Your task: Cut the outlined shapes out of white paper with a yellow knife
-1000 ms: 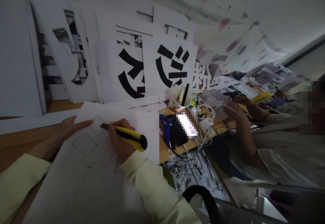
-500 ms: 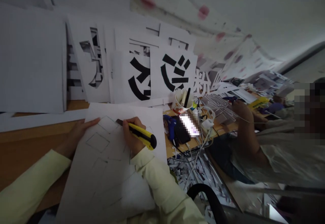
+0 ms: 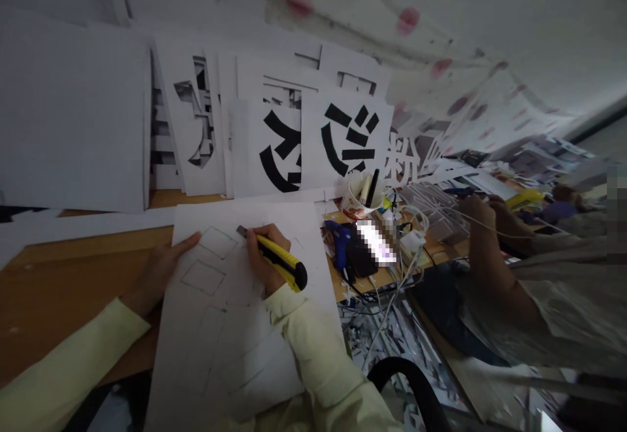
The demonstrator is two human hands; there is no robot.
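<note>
My right hand [image 3: 263, 259] is closed around a yellow and black utility knife [image 3: 279, 261], its blade tip resting on a large white sheet [image 3: 230, 327] with drawn outlines of shapes. My left hand [image 3: 161, 268] lies flat on the sheet's left edge with fingers stretched out, pressing it onto the wooden table [image 3: 59, 288]. Both my sleeves are pale yellow.
White sheets with black cut-out characters [image 3: 343, 141] lean against the wall behind. A cup of pens [image 3: 360, 200], a blue glue gun [image 3: 340, 242], cables and paper scraps lie to the right. A co-worker's arm [image 3: 482, 249] handles thin white strips there. A black chair back [image 3: 406, 393] is below.
The view has swung left and down a little, so everything sits further right in frame. The knife tip has stayed near the same drawn line; my left hand still holds the sheet.
</note>
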